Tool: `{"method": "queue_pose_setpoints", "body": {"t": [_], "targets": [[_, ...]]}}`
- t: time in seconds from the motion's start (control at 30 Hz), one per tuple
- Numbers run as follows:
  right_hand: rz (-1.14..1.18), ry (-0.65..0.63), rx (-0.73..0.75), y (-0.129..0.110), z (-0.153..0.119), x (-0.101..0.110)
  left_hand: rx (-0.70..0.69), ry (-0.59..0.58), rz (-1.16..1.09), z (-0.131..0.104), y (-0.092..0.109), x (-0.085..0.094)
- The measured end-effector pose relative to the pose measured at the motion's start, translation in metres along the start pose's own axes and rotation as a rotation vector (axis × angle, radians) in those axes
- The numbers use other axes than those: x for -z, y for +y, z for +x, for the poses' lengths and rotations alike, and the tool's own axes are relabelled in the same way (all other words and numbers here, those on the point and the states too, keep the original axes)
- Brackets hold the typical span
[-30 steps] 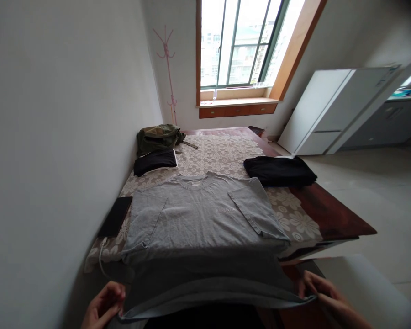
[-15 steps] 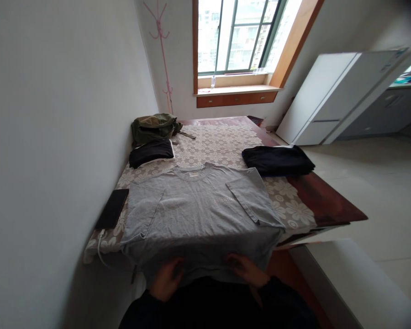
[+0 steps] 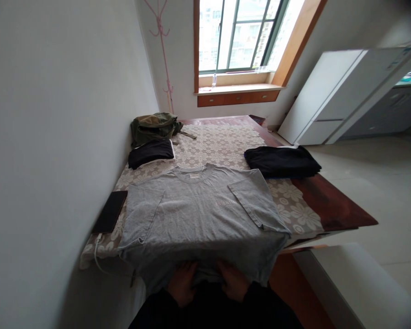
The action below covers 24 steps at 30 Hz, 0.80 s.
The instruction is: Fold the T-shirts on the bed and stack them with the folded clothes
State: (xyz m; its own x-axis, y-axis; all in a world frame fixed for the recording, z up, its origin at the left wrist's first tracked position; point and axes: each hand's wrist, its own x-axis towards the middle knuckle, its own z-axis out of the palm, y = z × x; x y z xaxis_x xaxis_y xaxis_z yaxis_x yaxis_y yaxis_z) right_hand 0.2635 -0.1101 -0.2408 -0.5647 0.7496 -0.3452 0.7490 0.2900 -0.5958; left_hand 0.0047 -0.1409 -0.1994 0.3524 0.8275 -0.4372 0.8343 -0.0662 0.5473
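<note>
A grey short-sleeved T-shirt (image 3: 192, 210) lies spread on the table, collar at the far side and both sleeves folded inward over its front. Its lower part hangs over the near table edge in shadow. My left hand (image 3: 183, 281) is closed on the cloth of this lower part, left of its middle. A short way to the right, my right hand (image 3: 234, 279) grips the same cloth. The fingertips of both hands are dark and partly hidden in the folds.
A patterned tablecloth (image 3: 219, 144) covers the table (image 3: 342, 205). Folded black clothes (image 3: 282, 161) lie at the right, another folded black garment (image 3: 150, 153) at the left before a green backpack (image 3: 154, 125). A dark tablet (image 3: 110, 212) with a white cable rests by the wall.
Both hands have moved closer together along the shirt's lower part, and their fingers have closed on the cloth. The view has shifted slightly.
</note>
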Motion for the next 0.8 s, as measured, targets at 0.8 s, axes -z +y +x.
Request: {"method": "queue_pose_setpoints", "body": {"t": [0.8], "targets": [[-0.298, 0.038, 0.017, -0.010, 0.017, -0.047, -0.088, -0.030, -0.004, 0.010, 0.007, -0.017]]}}
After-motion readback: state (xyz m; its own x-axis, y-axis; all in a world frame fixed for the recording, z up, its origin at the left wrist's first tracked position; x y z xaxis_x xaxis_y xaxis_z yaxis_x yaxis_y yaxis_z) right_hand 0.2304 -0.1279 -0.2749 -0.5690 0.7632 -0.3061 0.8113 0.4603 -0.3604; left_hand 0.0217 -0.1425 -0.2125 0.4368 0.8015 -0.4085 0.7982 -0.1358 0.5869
